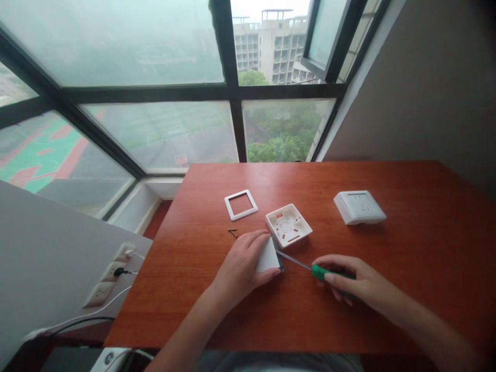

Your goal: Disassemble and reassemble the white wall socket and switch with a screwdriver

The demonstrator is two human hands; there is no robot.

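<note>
My left hand (245, 261) is closed around a white socket panel (268, 257) with a dark grey edge, holding it just above or on the table. In my right hand (349, 279) is a screwdriver (296, 261) with a green handle, its shaft pointing left. The screwdriver's tip meets the dark right edge of the panel; exactly where it sits is too small to tell. Right behind the panel lies an open white mounting box (289, 226), hollow side up. A white square frame (241, 204) rests farther back, with a few small screws (233, 232) in front of it.
An assembled white wall socket (359, 207) stands at the right rear of the brown table (418, 237). Windows rise behind the table. Wall outlets (112, 274) with plugged cables are at the left, beside the table's edge.
</note>
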